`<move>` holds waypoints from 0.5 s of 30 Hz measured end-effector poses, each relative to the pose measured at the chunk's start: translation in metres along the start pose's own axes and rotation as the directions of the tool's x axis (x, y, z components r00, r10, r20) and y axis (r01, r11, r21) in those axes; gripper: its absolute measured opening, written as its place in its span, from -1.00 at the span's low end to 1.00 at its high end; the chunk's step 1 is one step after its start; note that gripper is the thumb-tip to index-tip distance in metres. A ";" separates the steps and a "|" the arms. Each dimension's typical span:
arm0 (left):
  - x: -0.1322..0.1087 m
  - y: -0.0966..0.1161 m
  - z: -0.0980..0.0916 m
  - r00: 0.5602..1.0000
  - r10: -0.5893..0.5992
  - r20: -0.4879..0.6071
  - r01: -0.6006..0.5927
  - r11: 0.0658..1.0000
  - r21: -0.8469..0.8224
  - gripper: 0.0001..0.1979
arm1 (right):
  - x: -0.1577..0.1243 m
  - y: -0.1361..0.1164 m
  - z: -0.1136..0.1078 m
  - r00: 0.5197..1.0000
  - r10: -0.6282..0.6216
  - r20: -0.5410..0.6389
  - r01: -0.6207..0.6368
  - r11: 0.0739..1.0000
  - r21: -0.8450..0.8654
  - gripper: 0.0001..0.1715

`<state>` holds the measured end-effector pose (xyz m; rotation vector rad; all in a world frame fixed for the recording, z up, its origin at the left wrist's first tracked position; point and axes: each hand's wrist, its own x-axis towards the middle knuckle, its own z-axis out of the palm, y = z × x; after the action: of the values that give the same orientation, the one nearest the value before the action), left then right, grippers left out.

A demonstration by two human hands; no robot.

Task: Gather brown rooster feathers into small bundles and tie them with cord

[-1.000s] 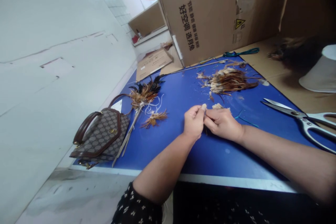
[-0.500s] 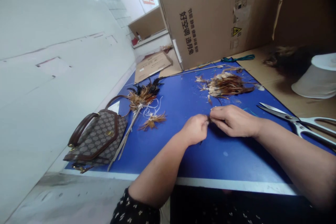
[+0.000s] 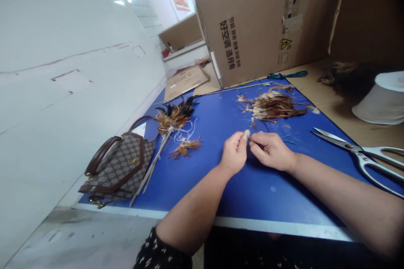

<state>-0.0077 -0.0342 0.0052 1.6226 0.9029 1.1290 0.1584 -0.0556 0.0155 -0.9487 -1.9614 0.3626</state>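
Observation:
My left hand (image 3: 233, 153) and my right hand (image 3: 272, 151) meet over the blue table (image 3: 202, 176), fingers pinched together. Between the fingertips shows the pale end of a small feather bundle (image 3: 246, 134). The left hand's fingers are closed around it; the right hand's fingertips press against it from the right. Behind the hands lies a pile of brown feathers (image 3: 274, 105). To the left lie a feather duster on thin sticks (image 3: 172, 117) and a small tied feather tuft (image 3: 185, 146).
Large scissors (image 3: 360, 153) lie at the right. A patterned handbag (image 3: 118, 166) sits at the table's left corner. A big cardboard box (image 3: 261, 21) stands behind. A white spool (image 3: 383, 101) and a teal cord (image 3: 288, 75) lie on cardboard at the back right.
Both hands dipped toward the table, then came back up, and the pale tip of the feather bundle shows again between the fingertips. The view shifted slightly.

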 end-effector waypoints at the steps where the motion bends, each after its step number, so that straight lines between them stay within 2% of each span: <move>1: 0.000 -0.002 0.002 1.000 0.000 -0.009 0.000 1.000 -0.009 -0.59 | 0.000 -0.001 0.004 0.999 -0.037 -0.015 0.036 0.998 -0.042 -0.67; 3: 0.001 -0.005 0.005 0.999 -0.026 -0.031 0.024 0.998 -0.065 -0.61 | -0.001 -0.002 0.010 0.997 -0.076 -0.027 0.073 0.992 -0.105 -0.69; 9: 0.004 -0.011 0.013 0.968 -0.216 -0.127 0.167 0.935 -0.314 -0.61 | -0.003 -0.004 0.018 0.998 -0.056 -0.025 0.052 0.987 -0.152 -0.70; 12: 0.006 -0.013 0.013 0.959 -0.251 -0.134 0.207 0.939 -0.273 -0.63 | -0.005 -0.004 0.021 0.998 -0.065 0.014 0.067 0.984 -0.166 -0.70; 15: 0.007 -0.013 0.005 0.984 -0.149 -0.103 0.141 0.987 -0.079 -0.69 | -0.005 -0.005 0.015 0.995 -0.087 0.056 0.096 0.978 -0.183 -0.70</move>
<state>-0.0018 -0.0249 -0.0063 1.4253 1.0224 1.1428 0.1448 -0.0609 0.0071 -0.9704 -2.1016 0.1528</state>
